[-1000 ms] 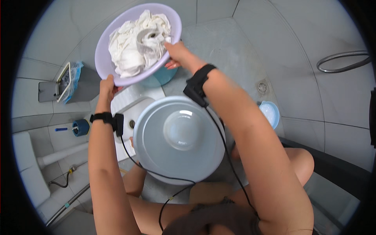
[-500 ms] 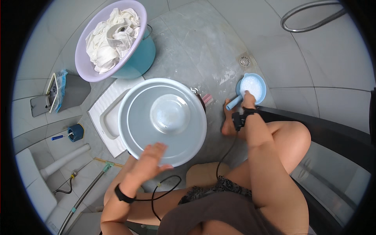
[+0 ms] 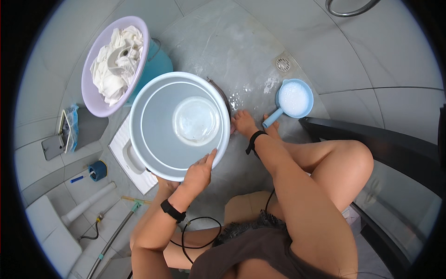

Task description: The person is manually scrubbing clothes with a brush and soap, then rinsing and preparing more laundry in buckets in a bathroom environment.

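A large pale blue-grey basin point(image 3: 160, 111) stands partly over a white squat toilet point(image 3: 127, 158); a little liquid seems to lie in its bottom. My left hand point(image 3: 199, 172) is closed on its near rim. Just right of the basin, my right hand point(image 3: 245, 123) reaches down with bent fingers at the floor. A sliver of pink shows by the fingertips, but what they hold is mostly hidden. Further right sits a light blue dipper point(image 3: 271, 120) full of white foam point(image 3: 294, 99), untouched by either hand.
A lilac basin point(image 3: 93, 100) of white cloth point(image 3: 116, 65) rests tilted on a teal bucket point(image 3: 158, 65). At left are a bin point(image 3: 90, 128), a toilet brush holder point(image 3: 98, 170) and a long-handled squeegee point(image 3: 114, 235). A floor drain point(image 3: 283, 64) lies beyond the dipper; a black cable point(image 3: 197, 221) loops nearby.
My right hand has left the dipper and moved left to where a pink ridged item lay beside the basin. My left hand has come down onto the basin's rim. The whole view has shifted.
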A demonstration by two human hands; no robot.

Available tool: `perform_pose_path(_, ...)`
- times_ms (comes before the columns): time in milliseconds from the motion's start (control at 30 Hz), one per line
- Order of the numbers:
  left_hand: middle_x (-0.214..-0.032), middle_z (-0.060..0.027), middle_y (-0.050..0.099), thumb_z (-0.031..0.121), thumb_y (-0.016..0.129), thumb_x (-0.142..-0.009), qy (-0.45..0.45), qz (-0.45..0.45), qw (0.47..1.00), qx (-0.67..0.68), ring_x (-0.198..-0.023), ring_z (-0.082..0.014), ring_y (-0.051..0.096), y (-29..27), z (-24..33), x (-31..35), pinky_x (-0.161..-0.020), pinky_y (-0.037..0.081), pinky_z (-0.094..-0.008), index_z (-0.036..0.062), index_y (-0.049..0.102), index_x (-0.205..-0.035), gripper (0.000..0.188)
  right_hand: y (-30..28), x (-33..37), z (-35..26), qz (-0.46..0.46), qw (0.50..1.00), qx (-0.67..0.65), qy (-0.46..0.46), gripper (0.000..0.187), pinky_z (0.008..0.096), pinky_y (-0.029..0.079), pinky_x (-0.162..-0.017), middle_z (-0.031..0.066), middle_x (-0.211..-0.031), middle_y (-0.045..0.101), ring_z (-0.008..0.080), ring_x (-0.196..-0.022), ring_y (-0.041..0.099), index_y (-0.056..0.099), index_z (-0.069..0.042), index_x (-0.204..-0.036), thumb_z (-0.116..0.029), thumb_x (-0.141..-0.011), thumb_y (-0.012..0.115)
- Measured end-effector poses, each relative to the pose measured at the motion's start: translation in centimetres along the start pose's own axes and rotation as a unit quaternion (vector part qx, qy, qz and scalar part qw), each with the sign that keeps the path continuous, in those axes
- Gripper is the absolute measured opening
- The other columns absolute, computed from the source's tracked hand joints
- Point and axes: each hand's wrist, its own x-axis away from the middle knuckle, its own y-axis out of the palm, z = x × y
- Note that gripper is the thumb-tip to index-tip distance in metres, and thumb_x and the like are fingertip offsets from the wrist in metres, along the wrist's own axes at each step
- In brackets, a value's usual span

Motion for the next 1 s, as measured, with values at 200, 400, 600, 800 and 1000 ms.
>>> perform_pose_path(200, -0.106, -0.0209, 0.055, -0.007, 0.051, -0.065, -0.022, 0.038, 0.999, 0.028, -0.087, -0.0327, 0.059, -2.1, 0.3, -1.4, -0.073, 0.049, -0.0389, 0.0034, 0.033, -0.127, 0.065, -6.5, -2.2, 3.4, 0.144, 0.961, -0.174, 0.157, 0.023, 0.042, 0.04, -0.073, 0.0134, -0.085, 0.053, 0.0311, -0.084, 0.051, 0.059, -0.003, -0.082, -0.017, -0.064, 0.063)
perform_pose_path(400, -0.079, -0.0205, 0.06, -0.006, 0.05, -0.066, -0.051, 0.088, 0.993, 0.059, -0.068, -0.0374, 0.058, -6.0, 2.2, -2.5, -0.062, 0.048, -0.0438, 0.0069, 0.04, -0.122, 0.058, -6.5, 1.8, 14.6, 0.272, 0.687, -0.214, 0.639, 0.038, 0.0407, 0.042, -0.079, 0.0233, -0.093, 0.05, 0.0359, -0.089, 0.049, 0.054, 0.003, -0.096, -0.02, -0.068, 0.065)
perform_pose_path(600, -0.068, -0.0204, 0.057, -0.006, 0.047, -0.067, -0.125, 0.121, 0.958, 0.227, -0.06, -0.0351, 0.058, -10.0, 2.1, -3.9, -0.058, 0.046, -0.0379, 0.0052, 0.045, -0.114, 0.049, 1.8, 3.8, 18.2, 0.162, 0.754, -0.18, 0.611, 0.033, 0.0401, 0.041, -0.085, 0.0279, -0.104, 0.05, 0.0376, -0.099, 0.049, 0.053, 0.007, -0.097, -0.014, -0.073, 0.059)
perform_pose_path(800, -0.083, -0.0017, 0.054, -0.01, 0.045, -0.059, -0.131, 0.272, 0.846, 0.439, -0.075, -0.0099, 0.051, -10.0, -1.6, -5.1, -0.066, 0.04, -0.0221, -0.0009, 0.052, -0.104, 0.046, 2.9, 3.1, 20.5, -0.068, 0.781, -0.271, 0.559, 0.025, 0.0406, 0.042, -0.082, 0.0252, -0.095, 0.057, 0.0355, -0.095, 0.055, 0.056, 0.004, -0.094, -0.012, -0.075, 0.053)
perform_pose_path(1000, -0.088, -0.0051, 0.058, -0.008, 0.048, -0.062, -0.195, 0.274, 0.814, 0.474, -0.079, -0.0148, 0.055, -6.9, -4.7, -4.6, -0.071, 0.043, -0.0257, -0.0004, 0.05, -0.108, 0.047, -4.4, 1.8, 15.5, 0.138, 0.765, -0.146, 0.612, 0.024, 0.0399, 0.041, -0.081, 0.0193, -0.09, 0.057, 0.0343, -0.091, 0.054, 0.055, 0.0, -0.092, -0.009, -0.07, 0.057)
